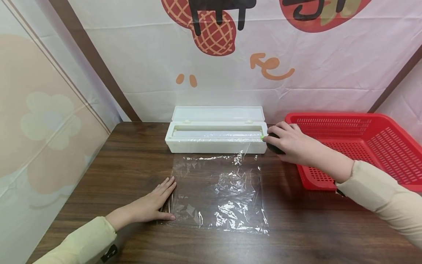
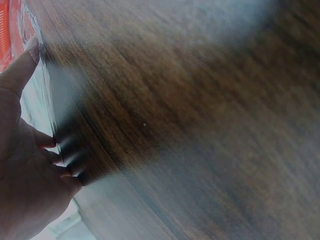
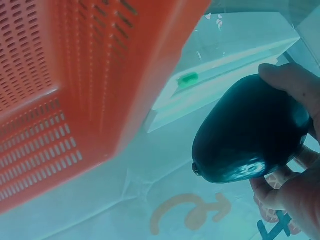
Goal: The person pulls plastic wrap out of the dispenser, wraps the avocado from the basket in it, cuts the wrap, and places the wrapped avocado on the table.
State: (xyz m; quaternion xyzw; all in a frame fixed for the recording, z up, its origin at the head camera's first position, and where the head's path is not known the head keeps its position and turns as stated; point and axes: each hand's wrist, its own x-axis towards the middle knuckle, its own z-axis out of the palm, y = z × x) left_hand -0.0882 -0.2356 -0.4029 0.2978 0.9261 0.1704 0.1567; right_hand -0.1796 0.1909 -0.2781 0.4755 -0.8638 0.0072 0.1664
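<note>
A sheet of clear cling film lies flat on the dark wooden table, pulled out from a white dispenser box whose lid stands up. My left hand lies flat with straight fingers on the film's left edge, pressing it down. My right hand grips a dark, rounded avocado-like fruit beside the right end of the box, where a small green slider sits. In the head view only a dark part of the fruit shows under the fingers.
A red perforated plastic basket stands on the table at the right, just beside my right hand; it also fills the left of the right wrist view. A printed white cloth backdrop hangs behind the table.
</note>
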